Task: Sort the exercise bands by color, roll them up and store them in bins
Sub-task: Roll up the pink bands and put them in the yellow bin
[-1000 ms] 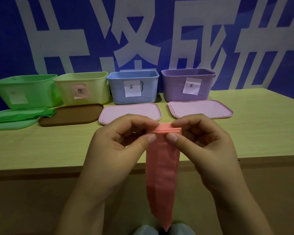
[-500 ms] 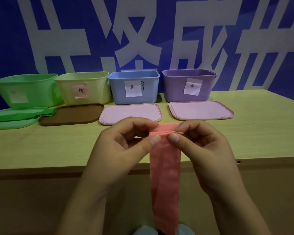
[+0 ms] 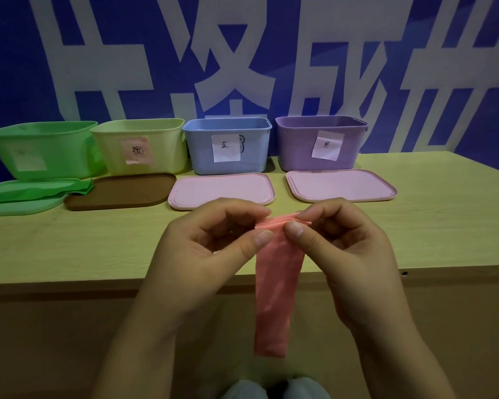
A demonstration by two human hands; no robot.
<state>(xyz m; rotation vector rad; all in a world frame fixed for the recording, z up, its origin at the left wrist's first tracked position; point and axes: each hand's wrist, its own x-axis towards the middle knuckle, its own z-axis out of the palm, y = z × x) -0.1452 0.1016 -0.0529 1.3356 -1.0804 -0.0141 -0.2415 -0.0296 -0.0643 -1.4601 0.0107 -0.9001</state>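
A pink exercise band (image 3: 277, 286) hangs in front of the table edge, its top end rolled into a small flat fold. My left hand (image 3: 211, 249) pinches the fold's left side between thumb and fingers. My right hand (image 3: 343, 249) pinches the right side the same way. Four bins stand in a row at the back: green bin (image 3: 41, 148), yellow bin (image 3: 141, 145) with a pink label, blue bin (image 3: 228, 145), purple bin (image 3: 320, 142). A green band (image 3: 49, 190) lies on the green lid.
Four lids lie flat in front of the bins: green lid (image 3: 15, 207), brown lid (image 3: 121, 191), and two pink lids (image 3: 222, 191) (image 3: 340, 185). The wooden table's front edge (image 3: 69, 279) runs across. A blue wall with white characters stands behind.
The rolled fold at the top has grown thicker and the hanging tail has become shorter. Both hands stay at the same place above the table edge.
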